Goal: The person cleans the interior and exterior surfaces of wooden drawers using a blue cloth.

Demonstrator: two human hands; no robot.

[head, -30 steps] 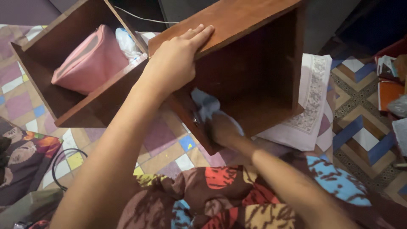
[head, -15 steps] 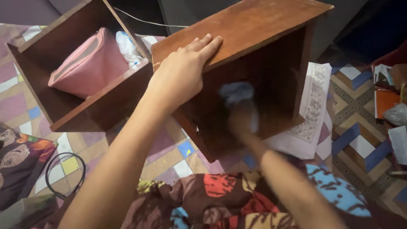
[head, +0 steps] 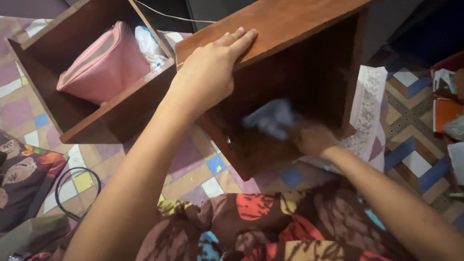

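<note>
A brown wooden drawer box point(head: 290, 29) stands tilted on its side on the tiled floor, its open face toward me. My left hand point(head: 210, 72) lies flat on its upper side panel, fingers spread over the edge. My right hand point(head: 311, 137) is inside the box, gripping a light blue cloth point(head: 270, 118) pressed against the inner bottom panel; both are blurred by motion.
A second wooden drawer point(head: 121, 108) sits at the left holding a pink pouch point(head: 104, 65) and white plastic point(head: 147, 46). A white patterned cloth point(head: 362, 113) lies under the box at right. Papers and an orange thing point(head: 447, 111) are at far right. A black cable point(head: 77, 186) loops at lower left.
My right hand with the blue cloth has swept from the box's lower left inner corner up and then rightward across the inside. My left hand stays on the top panel.
</note>
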